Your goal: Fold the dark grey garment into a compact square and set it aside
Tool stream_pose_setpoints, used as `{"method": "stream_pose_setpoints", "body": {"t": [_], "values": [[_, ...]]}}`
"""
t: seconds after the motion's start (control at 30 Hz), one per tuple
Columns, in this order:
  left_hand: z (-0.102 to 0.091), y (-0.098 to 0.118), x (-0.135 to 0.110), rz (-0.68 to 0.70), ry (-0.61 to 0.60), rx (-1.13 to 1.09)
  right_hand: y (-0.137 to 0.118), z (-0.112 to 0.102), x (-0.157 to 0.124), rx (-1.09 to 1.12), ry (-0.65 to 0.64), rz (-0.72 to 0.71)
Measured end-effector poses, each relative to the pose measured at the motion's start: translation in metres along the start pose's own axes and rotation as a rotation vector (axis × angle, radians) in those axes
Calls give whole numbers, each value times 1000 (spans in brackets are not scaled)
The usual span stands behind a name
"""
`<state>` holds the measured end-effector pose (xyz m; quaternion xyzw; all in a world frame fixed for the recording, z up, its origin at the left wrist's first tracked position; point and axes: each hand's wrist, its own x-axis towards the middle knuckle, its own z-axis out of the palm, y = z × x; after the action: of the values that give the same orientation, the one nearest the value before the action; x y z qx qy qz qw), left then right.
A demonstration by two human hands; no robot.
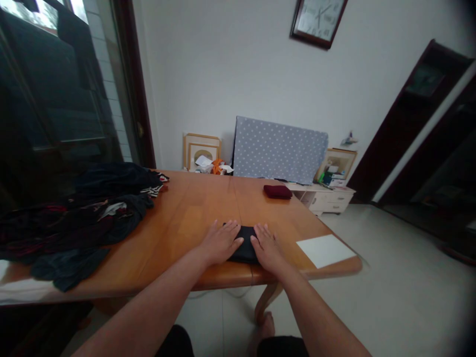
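A black folded cloth (pixel 245 244), perhaps a garment, lies flat near the front edge of the wooden table (pixel 193 198). My left hand (pixel 223 243) rests palm down on its left side, fingers stretched out. On its right side lies my right hand (pixel 266 245), also flat with the fingers extended. The middle of the cloth shows between the two thumbs, while its sides are hidden under my hands. Farther back on the table sits a dark red folded cloth (pixel 277 192), apart from both hands.
A heap of dark clothes (pixel 111 218) covers the table's left end. A white sheet (pixel 325 250) lies near the right corner. Behind the table stand a polka-dot cloth-covered panel (pixel 278 148), a framed picture (pixel 203 141) and a low white cabinet (pixel 329 201).
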<state>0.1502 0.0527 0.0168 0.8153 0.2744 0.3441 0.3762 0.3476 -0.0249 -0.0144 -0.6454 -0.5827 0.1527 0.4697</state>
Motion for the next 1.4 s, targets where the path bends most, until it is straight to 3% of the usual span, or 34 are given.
{"method": "stream_pose_setpoints", "body": {"t": [0.1,0.2,0.3,0.37,0.43,0.5,0.67,1.07,1.17,1.4], "values": [[2,-12,-3,7,-28,93,6,5,-8,-67,-26,31],[3,-16,-7,46,-35,204,11,2,-10,17,19,32],[3,-16,-7,39,-71,310,18,-8,-10,222,203,97],[3,-17,-7,21,-109,397,22,-15,-10,405,358,210],[3,-19,-6,9,-141,478,25,-20,-9,564,424,331],[3,-22,-5,8,-164,536,26,-23,-5,628,375,411],[3,-28,-3,10,-184,625,25,-27,11,511,140,515],[2,-29,-1,24,-189,668,29,-39,37,574,-213,544],[2,-28,-1,21,-185,661,26,-41,41,574,-220,500],[2,-29,-1,44,-200,640,35,-26,55,435,-81,400]]}}
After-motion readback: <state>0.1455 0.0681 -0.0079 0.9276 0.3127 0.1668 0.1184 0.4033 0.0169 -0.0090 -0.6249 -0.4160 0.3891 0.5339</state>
